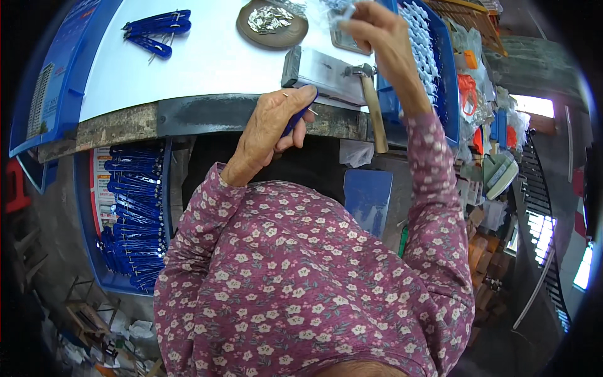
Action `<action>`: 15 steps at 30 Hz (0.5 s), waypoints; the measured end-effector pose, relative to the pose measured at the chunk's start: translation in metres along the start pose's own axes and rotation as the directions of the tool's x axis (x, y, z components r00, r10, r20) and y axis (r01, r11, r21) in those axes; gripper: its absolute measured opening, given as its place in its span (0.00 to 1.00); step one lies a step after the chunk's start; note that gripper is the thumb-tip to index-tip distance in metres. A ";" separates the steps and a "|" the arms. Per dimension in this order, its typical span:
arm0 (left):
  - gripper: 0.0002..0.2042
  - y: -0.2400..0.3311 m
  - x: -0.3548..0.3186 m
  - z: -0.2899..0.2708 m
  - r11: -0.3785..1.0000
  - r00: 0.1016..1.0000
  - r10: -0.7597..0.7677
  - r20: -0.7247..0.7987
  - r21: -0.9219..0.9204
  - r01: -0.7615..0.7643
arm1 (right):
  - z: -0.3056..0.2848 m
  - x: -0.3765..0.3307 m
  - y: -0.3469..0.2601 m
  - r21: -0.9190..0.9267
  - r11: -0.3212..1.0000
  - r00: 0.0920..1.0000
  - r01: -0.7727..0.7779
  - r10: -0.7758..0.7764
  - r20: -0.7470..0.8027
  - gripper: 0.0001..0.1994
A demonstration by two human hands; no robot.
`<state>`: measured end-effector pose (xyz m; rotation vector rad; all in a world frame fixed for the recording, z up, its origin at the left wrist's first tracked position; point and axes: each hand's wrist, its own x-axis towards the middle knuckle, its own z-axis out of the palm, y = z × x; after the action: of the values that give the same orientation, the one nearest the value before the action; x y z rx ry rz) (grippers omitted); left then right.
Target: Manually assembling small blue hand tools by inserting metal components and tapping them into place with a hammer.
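The left hand (273, 122) grips a blue piece (292, 124) with metal pins poking out. Just beyond it on the white table (213, 69) sits a grey metal block (330, 76); 1 hammer (375, 113) rests on its right end, near the right hand (384, 34). That hand, farther out, pinches 1 small pale piece (348, 12) between thumb and finger. To its left, a brown dish (289, 40) holds silver bits (270, 19); farther left, beyond the left hand, lie more blue pieces (164, 25).
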<state>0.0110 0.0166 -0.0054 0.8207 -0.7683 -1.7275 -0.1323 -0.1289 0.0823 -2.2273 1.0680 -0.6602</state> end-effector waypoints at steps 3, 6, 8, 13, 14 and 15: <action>0.22 -0.002 0.003 0.005 1.000 1.000 -0.014 -0.003 0.001 0.014 | 0.005 -0.052 -0.006 0.217 0.973 0.997 -0.074 0.079 -0.017 0.11; 0.20 -0.005 0.009 0.009 0.998 0.998 -0.041 0.050 -0.039 0.043 | 0.018 -0.085 -0.004 0.487 0.831 0.950 -0.269 0.314 -0.010 0.11; 0.18 -0.008 0.010 0.011 0.996 0.996 -0.051 0.076 -0.063 0.056 | 0.027 -0.095 0.002 0.600 0.741 0.923 -0.301 0.384 -0.012 0.10; 0.16 -0.015 0.011 0.017 0.989 0.989 -0.085 0.123 -0.109 0.099 | 0.033 -0.101 0.015 0.754 0.610 0.910 -0.245 0.412 -0.037 0.08; 0.16 -0.016 0.010 0.017 0.989 0.986 -0.076 0.145 -0.112 0.093 | 0.034 -0.102 0.017 0.771 0.593 0.912 -0.233 0.409 -0.039 0.09; 0.16 -0.016 0.010 0.017 0.990 0.983 -0.067 0.168 -0.115 0.087 | 0.034 -0.103 0.018 0.774 0.589 0.911 -0.231 0.410 -0.040 0.09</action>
<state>-0.0141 0.0130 -0.0105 0.6376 -0.7394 -1.9094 -0.1772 -0.0450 0.0271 -1.2025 1.0028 -0.9776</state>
